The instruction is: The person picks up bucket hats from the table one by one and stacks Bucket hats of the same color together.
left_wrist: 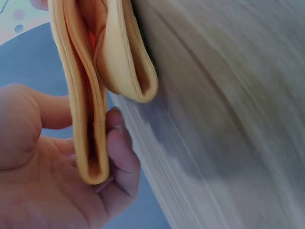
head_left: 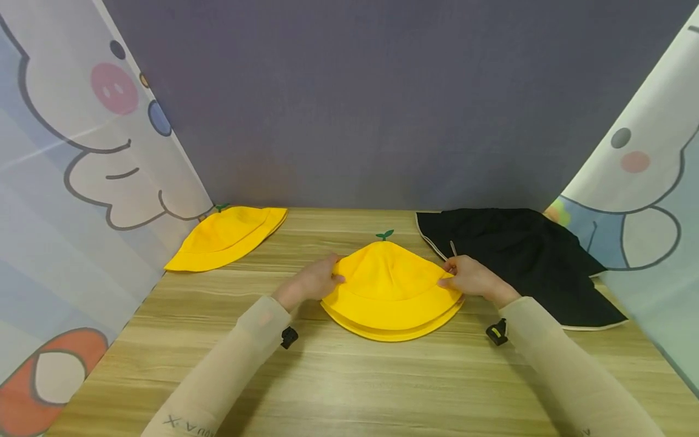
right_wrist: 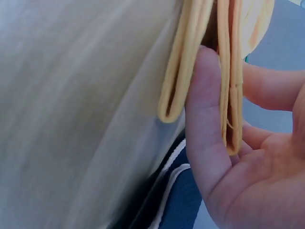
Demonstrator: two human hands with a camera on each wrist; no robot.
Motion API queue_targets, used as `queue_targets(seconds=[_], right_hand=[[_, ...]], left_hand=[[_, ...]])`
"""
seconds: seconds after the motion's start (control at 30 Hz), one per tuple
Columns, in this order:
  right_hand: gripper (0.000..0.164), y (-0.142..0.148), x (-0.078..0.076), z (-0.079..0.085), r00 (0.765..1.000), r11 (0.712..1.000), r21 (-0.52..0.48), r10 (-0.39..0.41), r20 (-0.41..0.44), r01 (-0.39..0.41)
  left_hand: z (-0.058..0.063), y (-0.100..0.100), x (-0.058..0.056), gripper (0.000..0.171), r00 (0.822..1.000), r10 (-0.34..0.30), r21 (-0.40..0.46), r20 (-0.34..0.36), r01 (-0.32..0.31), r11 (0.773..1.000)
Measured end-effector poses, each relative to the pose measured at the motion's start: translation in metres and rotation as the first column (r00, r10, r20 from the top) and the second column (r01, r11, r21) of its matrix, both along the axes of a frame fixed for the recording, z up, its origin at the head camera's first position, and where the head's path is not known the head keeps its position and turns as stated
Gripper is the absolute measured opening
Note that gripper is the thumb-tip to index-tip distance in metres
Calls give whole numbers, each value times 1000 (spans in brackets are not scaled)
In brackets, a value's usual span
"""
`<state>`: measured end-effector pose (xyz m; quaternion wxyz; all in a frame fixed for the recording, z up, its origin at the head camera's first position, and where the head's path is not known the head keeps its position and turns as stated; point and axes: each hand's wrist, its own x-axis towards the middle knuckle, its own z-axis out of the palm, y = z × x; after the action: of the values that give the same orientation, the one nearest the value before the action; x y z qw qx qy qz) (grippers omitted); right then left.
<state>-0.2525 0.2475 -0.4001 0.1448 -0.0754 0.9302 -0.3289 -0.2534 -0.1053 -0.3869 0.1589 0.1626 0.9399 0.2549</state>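
Observation:
Two flat-folded yellow bucket hats lie overlapped in the middle of the head view. The upper yellow hat (head_left: 390, 279) bears a green sprout (head_left: 384, 235) on its crown. My left hand (head_left: 314, 279) pinches its left brim edge between thumb and fingers; the left wrist view shows this folded edge (left_wrist: 90, 143) in the grip. On the other side, my right hand (head_left: 472, 278) pinches the right brim edge (right_wrist: 232, 119). Beneath, the lower yellow hat (head_left: 393, 335) shows mostly as a brim strip, and both wrist views show a gap between the two brims.
Another yellow hat (head_left: 232, 237) lies at the back left, against the printed side panel (head_left: 131, 182). Black folded fabric pieces with pale edging (head_left: 513, 255) lie at the back right, close behind my right hand. A grey panel (head_left: 349, 109) rises behind the wooden table (head_left: 349, 388).

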Motion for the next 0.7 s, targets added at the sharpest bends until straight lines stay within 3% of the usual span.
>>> queue_targets(seconds=[0.2, 0.43, 0.7], right_hand=[[35, 2, 6, 7, 1000, 1000, 19, -8, -6, 8], [34, 4, 11, 4, 995, 1000, -22, 12, 98, -9], [31, -7, 12, 7, 999, 994, 111, 7, 48, -12]], left_hand=[[5, -1, 2, 50, 1000, -7, 73, -6, 7, 997], [3, -2, 9, 63, 995, -67, 31, 67, 65, 997], [9, 2, 20, 68, 996, 0, 13, 91, -1, 1000]])
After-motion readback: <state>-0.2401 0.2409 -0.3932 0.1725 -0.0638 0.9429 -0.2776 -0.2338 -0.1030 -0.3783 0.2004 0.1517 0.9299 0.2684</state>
